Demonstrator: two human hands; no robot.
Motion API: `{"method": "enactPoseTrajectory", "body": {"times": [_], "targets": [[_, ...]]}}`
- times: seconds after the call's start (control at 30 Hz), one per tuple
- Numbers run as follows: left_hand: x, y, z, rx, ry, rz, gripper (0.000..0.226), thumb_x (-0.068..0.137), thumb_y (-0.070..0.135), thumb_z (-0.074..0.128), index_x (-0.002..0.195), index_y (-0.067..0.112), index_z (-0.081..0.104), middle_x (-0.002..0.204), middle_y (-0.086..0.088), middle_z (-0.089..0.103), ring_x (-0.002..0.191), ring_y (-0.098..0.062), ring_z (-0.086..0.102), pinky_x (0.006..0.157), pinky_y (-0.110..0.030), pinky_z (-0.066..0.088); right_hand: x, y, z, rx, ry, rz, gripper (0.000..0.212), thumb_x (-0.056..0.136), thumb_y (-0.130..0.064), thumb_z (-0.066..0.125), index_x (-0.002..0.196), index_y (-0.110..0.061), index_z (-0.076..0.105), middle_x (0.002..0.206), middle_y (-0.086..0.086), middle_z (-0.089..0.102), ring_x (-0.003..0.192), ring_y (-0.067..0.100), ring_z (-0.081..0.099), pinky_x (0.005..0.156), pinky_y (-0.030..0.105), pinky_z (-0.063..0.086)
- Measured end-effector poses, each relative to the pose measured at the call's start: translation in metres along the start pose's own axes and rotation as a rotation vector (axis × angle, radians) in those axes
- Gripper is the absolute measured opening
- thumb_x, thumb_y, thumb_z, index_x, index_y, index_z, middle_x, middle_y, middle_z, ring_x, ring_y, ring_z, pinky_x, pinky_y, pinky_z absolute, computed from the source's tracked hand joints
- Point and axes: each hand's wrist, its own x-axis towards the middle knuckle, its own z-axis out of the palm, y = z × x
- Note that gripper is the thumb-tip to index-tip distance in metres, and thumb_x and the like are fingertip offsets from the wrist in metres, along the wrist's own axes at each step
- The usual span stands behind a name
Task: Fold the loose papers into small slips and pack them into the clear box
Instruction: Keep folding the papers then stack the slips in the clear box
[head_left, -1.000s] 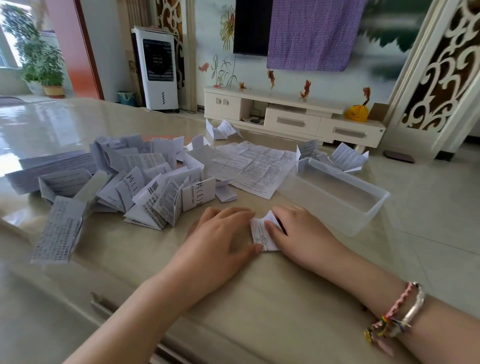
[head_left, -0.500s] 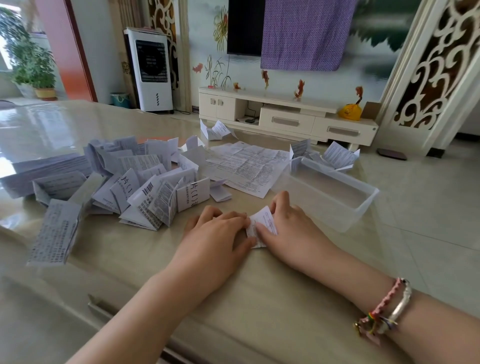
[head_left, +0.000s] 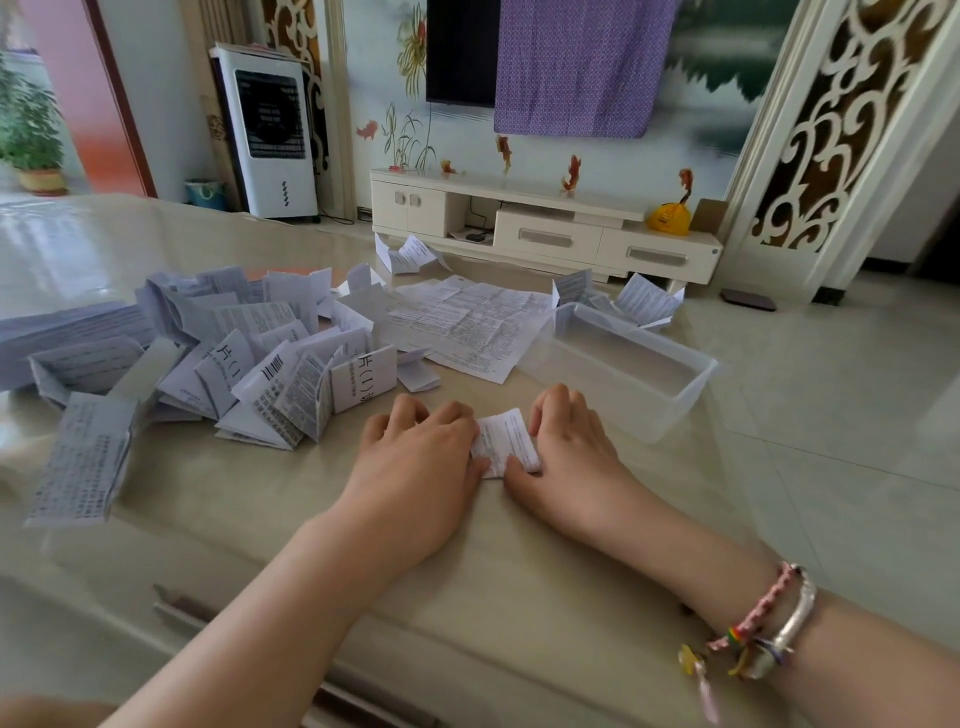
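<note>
A small folded paper slip (head_left: 506, 441) lies on the beige table between both hands. My left hand (head_left: 421, 457) holds its left edge with curled fingers and the thumb underneath. My right hand (head_left: 569, 447) pinches its right edge, fingers curled on top and thumb at the near corner. The clear box (head_left: 680, 400) stands just right of the hands, with nothing visible inside. A heap of loosely folded papers (head_left: 249, 364) lies to the left, and a large unfolded printed sheet (head_left: 467, 322) lies behind the hands.
More folded papers (head_left: 623, 301) sit behind the box and one pair (head_left: 408, 254) at the table's far edge. A long folded sheet (head_left: 83, 462) lies at the near left. The table edge (head_left: 737, 467) drops to tiled floor on the right.
The hands have shifted on the slip: the left hand's fingers drew back off it and curled, the right hand's fingers curled onto its right edge, and the slip now lies flatter and more exposed.
</note>
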Motion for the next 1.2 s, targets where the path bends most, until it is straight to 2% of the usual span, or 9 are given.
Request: {"method": "enactPoseTrajectory", "body": {"times": [0.23,0.4,0.57,0.7,0.77,0.87,0.93,1.03,1.2], "targets": [[0.002,0.011,0.003,-0.023,0.081,-0.072,0.027,0.098,0.045,0.036,0.111,0.027,0.052,0.122,0.017,0.047,0.112,-0.017,0.032,0.097,-0.033,0.020,-0.005,0.015,-0.011,-0.005,-0.034,0.063,0.024,0.089,-0.024,0.051,0.095,-0.020,0.028,0.102,-0.002,0.033,0.099,0.020,0.039,0.085,0.032,0.034],[0.001,0.011,0.005,-0.004,0.070,-0.057,0.033,0.098,0.048,0.035,0.119,0.028,0.050,0.125,0.017,0.045,0.115,-0.018,0.030,0.096,-0.033,0.017,-0.006,0.016,-0.009,-0.004,0.002,0.021,0.022,0.089,-0.022,0.051,0.098,-0.020,0.031,0.104,-0.002,0.033,0.102,0.019,0.038,0.087,0.030,0.034],[-0.002,0.003,0.005,-0.052,0.020,-0.061,0.034,0.099,0.044,0.035,0.131,0.036,0.043,0.136,0.025,0.037,0.114,-0.015,0.028,0.091,-0.032,0.016,-0.004,0.015,-0.016,-0.053,0.053,-0.252,0.021,0.089,-0.019,0.053,0.109,-0.024,0.048,0.117,-0.009,0.041,0.111,0.011,0.037,0.094,0.028,0.033],[0.000,-0.007,-0.001,-0.185,-0.066,-0.063,0.037,0.102,0.039,0.032,0.137,0.045,0.040,0.143,0.036,0.028,0.115,-0.012,0.024,0.097,-0.027,0.014,0.002,0.020,-0.022,-0.108,-0.063,-0.446,0.030,0.094,-0.038,0.054,0.120,-0.022,0.054,0.119,-0.008,0.059,0.111,0.010,0.049,0.099,0.023,0.030],[0.003,-0.010,-0.004,-0.291,-0.085,-0.091,0.037,0.103,0.038,0.031,0.136,0.044,0.045,0.141,0.033,0.036,0.118,-0.012,0.026,0.107,-0.027,0.016,0.005,0.025,-0.022,-0.232,-0.078,-0.517,0.036,0.096,-0.045,0.046,0.118,-0.019,0.057,0.113,-0.003,0.063,0.106,0.016,0.056,0.098,0.025,0.035],[0.012,-0.011,-0.008,-0.418,-0.056,-0.145,0.034,0.102,0.035,0.034,0.128,0.036,0.057,0.134,0.015,0.054,0.129,-0.023,0.032,0.112,-0.035,0.022,0.008,0.028,-0.020,-0.372,0.044,-0.660,0.036,0.097,-0.038,0.038,0.098,-0.015,0.065,0.082,0.002,0.068,0.075,0.023,0.063,0.075,0.034,0.052],[0.022,-0.011,-0.011,-0.480,0.032,-0.164,0.032,0.101,0.032,0.038,0.121,0.028,0.063,0.130,0.008,0.059,0.128,-0.026,0.040,0.110,-0.039,0.029,0.013,0.028,-0.023,-0.378,0.174,-0.688,0.029,0.097,-0.029,0.042,0.089,-0.015,0.067,0.073,0.000,0.065,0.067,0.022,0.060,0.060,0.033,0.048],[0.038,-0.009,-0.019,-0.628,0.157,-0.186,0.029,0.101,0.027,0.042,0.112,0.018,0.068,0.115,0.001,0.067,0.113,-0.022,0.055,0.096,-0.030,0.040,0.025,0.028,-0.040,-0.346,0.387,-0.629,0.020,0.092,-0.023,0.052,0.085,-0.015,0.069,0.080,-0.003,0.062,0.077,0.019,0.052,0.065,0.033,0.045],[0.056,-0.007,-0.021,-0.714,0.199,-0.258,0.029,0.101,0.025,0.042,0.118,0.021,0.065,0.120,0.004,0.064,0.104,-0.016,0.059,0.085,-0.023,0.039,0.050,0.032,-0.073,0.112,0.534,-0.336,0.013,0.088,-0.010,0.066,0.098,-0.012,0.073,0.088,-0.003,0.066,0.071,0.011,0.057,0.067,0.017,0.046]]}}
